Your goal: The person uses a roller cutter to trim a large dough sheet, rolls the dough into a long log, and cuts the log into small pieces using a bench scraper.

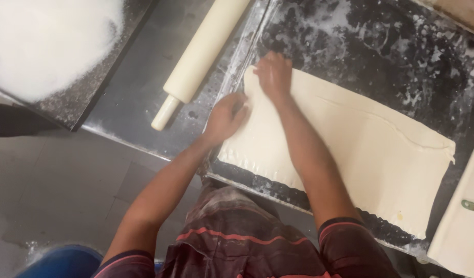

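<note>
A large pale sheet of folded dough (360, 149) lies on a dark, flour-dusted metal tray (401, 56). My right hand (273, 76) presses flat on the sheet's far left corner, fingers together. My left hand (225, 116) rests at the sheet's left edge with fingers curled against the dough; whether it pinches the edge is unclear. A cream rolling pin (201, 54) lies on the steel table just left of the tray, apart from both hands.
A heap of white flour (41, 41) sits in a dark tray at the upper left. A second pale dough sheet (460, 226) with a small metal piece on it lies at the right edge. Grey floor and a blue object (62, 262) are below the table.
</note>
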